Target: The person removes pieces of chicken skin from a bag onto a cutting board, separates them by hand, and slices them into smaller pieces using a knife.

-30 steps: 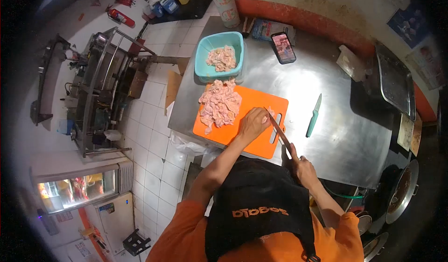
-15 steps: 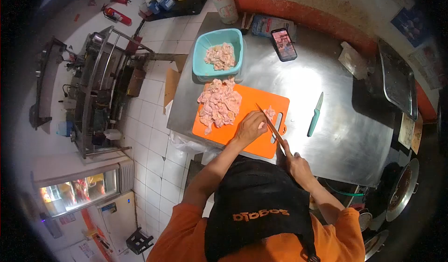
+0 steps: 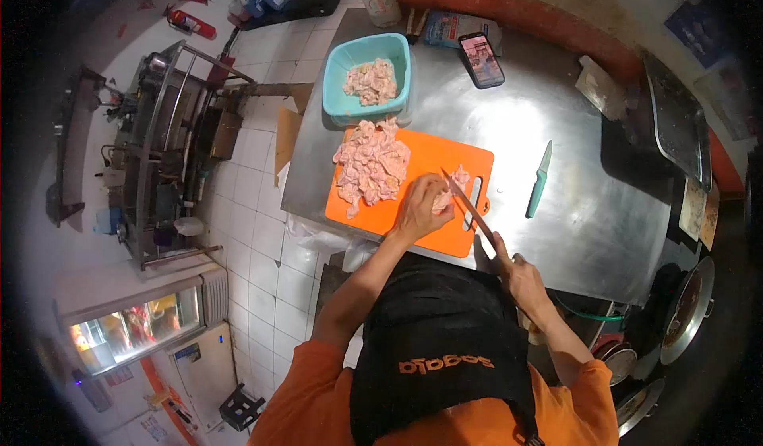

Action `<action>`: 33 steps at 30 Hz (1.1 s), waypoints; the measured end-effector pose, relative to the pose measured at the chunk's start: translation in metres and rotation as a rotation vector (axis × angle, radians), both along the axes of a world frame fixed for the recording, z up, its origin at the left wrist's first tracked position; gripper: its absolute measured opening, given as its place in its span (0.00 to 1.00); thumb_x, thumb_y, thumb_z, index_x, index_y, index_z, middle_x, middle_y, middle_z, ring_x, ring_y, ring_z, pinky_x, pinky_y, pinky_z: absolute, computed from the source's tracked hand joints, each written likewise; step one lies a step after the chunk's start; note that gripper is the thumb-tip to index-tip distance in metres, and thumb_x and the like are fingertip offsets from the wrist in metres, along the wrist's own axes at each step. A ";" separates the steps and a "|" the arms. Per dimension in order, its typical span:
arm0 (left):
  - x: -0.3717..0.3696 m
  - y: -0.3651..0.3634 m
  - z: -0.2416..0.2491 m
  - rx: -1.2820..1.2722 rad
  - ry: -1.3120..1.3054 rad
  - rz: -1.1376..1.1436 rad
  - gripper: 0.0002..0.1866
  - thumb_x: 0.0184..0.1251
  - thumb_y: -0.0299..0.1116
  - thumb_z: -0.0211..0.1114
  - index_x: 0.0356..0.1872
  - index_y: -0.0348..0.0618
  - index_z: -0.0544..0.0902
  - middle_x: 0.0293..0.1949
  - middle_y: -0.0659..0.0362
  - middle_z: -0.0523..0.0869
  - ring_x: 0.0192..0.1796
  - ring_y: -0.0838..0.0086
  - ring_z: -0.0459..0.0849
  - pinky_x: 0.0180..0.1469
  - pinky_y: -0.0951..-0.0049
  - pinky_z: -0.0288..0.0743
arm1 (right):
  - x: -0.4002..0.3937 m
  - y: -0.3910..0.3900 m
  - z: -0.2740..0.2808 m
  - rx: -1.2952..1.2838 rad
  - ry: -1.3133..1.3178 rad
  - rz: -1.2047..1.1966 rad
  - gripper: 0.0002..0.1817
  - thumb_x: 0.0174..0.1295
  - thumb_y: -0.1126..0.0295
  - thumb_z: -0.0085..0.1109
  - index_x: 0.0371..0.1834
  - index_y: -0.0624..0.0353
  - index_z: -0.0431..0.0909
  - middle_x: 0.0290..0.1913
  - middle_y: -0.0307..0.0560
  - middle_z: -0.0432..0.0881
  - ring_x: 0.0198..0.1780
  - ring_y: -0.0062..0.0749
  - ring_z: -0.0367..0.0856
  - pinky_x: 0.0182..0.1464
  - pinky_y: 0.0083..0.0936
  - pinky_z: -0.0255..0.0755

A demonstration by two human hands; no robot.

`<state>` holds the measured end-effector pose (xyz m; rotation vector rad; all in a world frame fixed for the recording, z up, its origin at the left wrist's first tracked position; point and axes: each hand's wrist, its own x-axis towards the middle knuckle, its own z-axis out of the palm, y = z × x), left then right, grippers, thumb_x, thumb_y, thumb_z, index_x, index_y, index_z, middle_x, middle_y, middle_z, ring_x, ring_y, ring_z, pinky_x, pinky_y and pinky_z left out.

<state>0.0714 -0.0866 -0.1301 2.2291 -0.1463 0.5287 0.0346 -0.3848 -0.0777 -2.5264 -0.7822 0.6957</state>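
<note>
My left hand (image 3: 424,208) is closed over a piece of raw meat (image 3: 442,200) on the orange cutting board (image 3: 433,152). In my right hand (image 3: 520,278) is the handle of a kitchen knife (image 3: 475,214), its blade slanting across the board just right of that piece. A few small cut bits (image 3: 459,176) lie by the blade tip. On the board's left side rests a heap of pale pink raw meat (image 3: 372,164), which looks like chicken. Behind it, a turquoise basin (image 3: 331,88) holds more such meat.
A paring knife (image 3: 540,180) with a turquoise handle lies right of the board on the steel table (image 3: 592,231). A phone (image 3: 482,61) lies at the back, next to a plastic packet (image 3: 445,29). Dark trays (image 3: 675,120) stand at the right, with a wok (image 3: 687,311) below.
My left hand has lifted its fingers slightly, showing more of the meat piece. The knife has shifted a little to the right. The whole view has tilted slightly, so the table sits higher.
</note>
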 end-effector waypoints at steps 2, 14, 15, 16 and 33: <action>-0.010 0.010 0.001 0.144 -0.069 0.080 0.17 0.50 0.24 0.75 0.42 0.40 0.81 0.47 0.53 0.83 0.49 0.55 0.85 0.51 0.59 0.82 | 0.000 0.007 0.012 0.030 -0.010 -0.003 0.48 0.67 0.80 0.51 0.88 0.37 0.43 0.33 0.70 0.80 0.29 0.68 0.84 0.35 0.56 0.81; -0.004 0.020 -0.023 0.126 -0.074 -0.118 0.12 0.52 0.23 0.74 0.38 0.38 0.83 0.42 0.52 0.86 0.49 0.55 0.86 0.52 0.59 0.83 | 0.008 0.084 -0.026 0.053 -0.110 0.015 0.49 0.66 0.79 0.52 0.89 0.43 0.39 0.35 0.66 0.80 0.28 0.64 0.84 0.31 0.54 0.81; -0.005 0.019 -0.024 0.124 -0.069 -0.127 0.12 0.52 0.23 0.74 0.38 0.38 0.83 0.42 0.52 0.86 0.49 0.55 0.86 0.52 0.59 0.83 | 0.011 0.091 -0.031 0.051 -0.106 0.006 0.49 0.66 0.79 0.52 0.89 0.43 0.39 0.35 0.66 0.80 0.28 0.64 0.84 0.31 0.54 0.81; -0.005 0.019 -0.024 0.126 -0.071 -0.128 0.12 0.52 0.24 0.74 0.38 0.38 0.84 0.42 0.52 0.86 0.49 0.55 0.86 0.52 0.59 0.83 | 0.014 0.095 -0.034 0.051 -0.109 0.000 0.49 0.66 0.79 0.52 0.89 0.43 0.40 0.35 0.67 0.80 0.28 0.64 0.84 0.32 0.53 0.82; -0.029 0.036 -0.007 0.101 -0.016 -0.130 0.20 0.48 0.25 0.76 0.44 0.39 0.82 0.47 0.50 0.82 0.55 0.53 0.82 0.55 0.58 0.81 | -0.030 0.039 0.020 0.002 0.065 -0.040 0.49 0.67 0.79 0.53 0.88 0.36 0.42 0.33 0.70 0.80 0.30 0.70 0.84 0.35 0.57 0.80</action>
